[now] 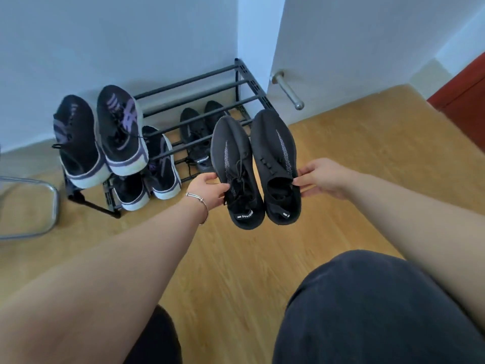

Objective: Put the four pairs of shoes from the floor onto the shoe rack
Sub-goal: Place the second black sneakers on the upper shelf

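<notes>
Knees bent over the wooden floor (341, 143).
Left hand (207, 189) and right hand (321, 178) each pinch a black shoe (237, 169) before the rack (199, 101).

Pale white walls (118, 35) meet a light wooden floor (367, 143); a chrome tube frame (49, 206) stands left, a red-brown panel (467, 95) right.

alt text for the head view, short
Left hand and right hand hold a pair of black knit sneakers above a wood floor, facing a dark metal shoe rack that already carries three pairs.
</notes>
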